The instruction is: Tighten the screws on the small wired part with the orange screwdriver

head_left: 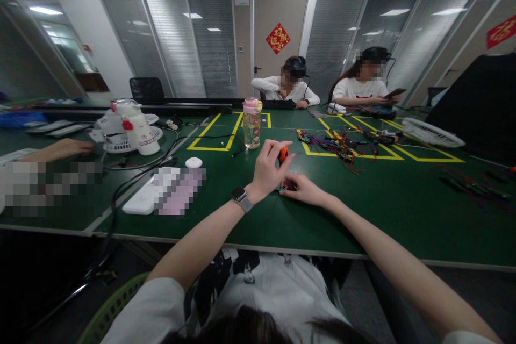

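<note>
My left hand (269, 168), with a watch on its wrist, has its fingers curled round the orange-and-black handle of a screwdriver (284, 153). The handle stands roughly upright, and its lower end is hidden by my hands. Just below and to the right, my right hand (305, 190) rests on the table with its fingers closed on a small green circuit board (279, 188). Most of the board is covered by my fingers.
Beyond my hands stands a pink-lidded bottle (252, 126). Wired boards (342, 142) lie in a tangle at right, with more wires (475, 185) farther over. A white power bank (151, 193), cables and a co-worker's arm (60, 149) are at left. Two people sit opposite.
</note>
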Motion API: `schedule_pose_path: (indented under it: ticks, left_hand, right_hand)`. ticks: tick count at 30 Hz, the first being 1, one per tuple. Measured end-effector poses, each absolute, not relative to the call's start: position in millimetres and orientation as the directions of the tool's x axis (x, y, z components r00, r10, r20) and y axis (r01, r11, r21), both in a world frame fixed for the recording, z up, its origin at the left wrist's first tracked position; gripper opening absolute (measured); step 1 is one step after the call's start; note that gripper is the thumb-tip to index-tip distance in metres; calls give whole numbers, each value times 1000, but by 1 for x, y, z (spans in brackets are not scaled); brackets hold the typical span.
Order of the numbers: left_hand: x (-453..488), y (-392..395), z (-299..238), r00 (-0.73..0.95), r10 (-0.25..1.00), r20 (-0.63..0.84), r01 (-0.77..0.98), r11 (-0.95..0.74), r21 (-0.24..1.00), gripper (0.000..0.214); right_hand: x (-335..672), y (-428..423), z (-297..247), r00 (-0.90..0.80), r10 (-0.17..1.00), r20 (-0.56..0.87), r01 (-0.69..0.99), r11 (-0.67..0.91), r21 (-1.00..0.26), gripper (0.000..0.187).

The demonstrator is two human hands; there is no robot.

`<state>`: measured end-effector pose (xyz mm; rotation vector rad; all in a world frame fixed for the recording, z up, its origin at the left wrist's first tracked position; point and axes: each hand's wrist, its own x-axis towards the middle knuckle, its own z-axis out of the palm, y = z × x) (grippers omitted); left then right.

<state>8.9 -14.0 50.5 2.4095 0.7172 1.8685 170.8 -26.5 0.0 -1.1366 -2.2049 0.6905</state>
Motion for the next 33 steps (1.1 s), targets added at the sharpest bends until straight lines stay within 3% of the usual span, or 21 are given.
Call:
schedule_pose_path:
  ticks: [33]
  left_hand:
    - [9, -18, 52, 201, 373, 906, 311, -901, 302, 29]
  right_hand:
    - [171, -27, 0, -484, 840, 246, 569, 516, -640, 14]
